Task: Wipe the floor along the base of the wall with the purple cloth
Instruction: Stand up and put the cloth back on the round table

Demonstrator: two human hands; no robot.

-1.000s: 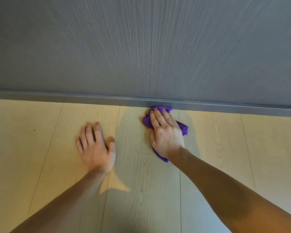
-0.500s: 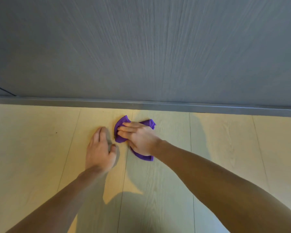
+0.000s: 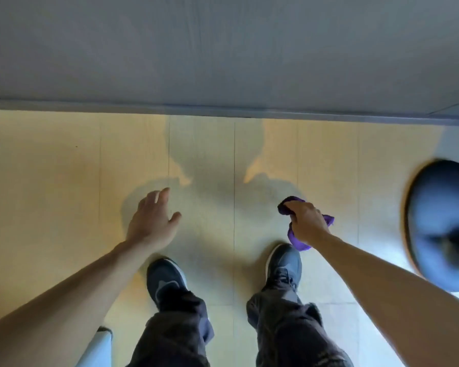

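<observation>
I look straight down from high above the pale wood floor (image 3: 51,186). My right hand (image 3: 306,224) is closed around the bunched purple cloth (image 3: 294,238), held in the air above my right shoe (image 3: 284,266). The cloth sticks out past my fingers and below my palm. My left hand (image 3: 153,221) hangs with fingers apart and nothing in it, above my left shoe (image 3: 166,280). The grey wall (image 3: 223,49) and its grey skirting strip (image 3: 223,111) run across the top, well away from both hands.
A round blue-grey padded seat (image 3: 440,223), blurred, stands at the right edge close to my right arm. A pale object (image 3: 98,348) shows at the bottom left beside my left leg. My dark trousers fill the bottom centre.
The view has risen far above the floor and my shoes and legs have come into sight. Both hands left the floor. My right hand lifted the cloth away from the wall.
</observation>
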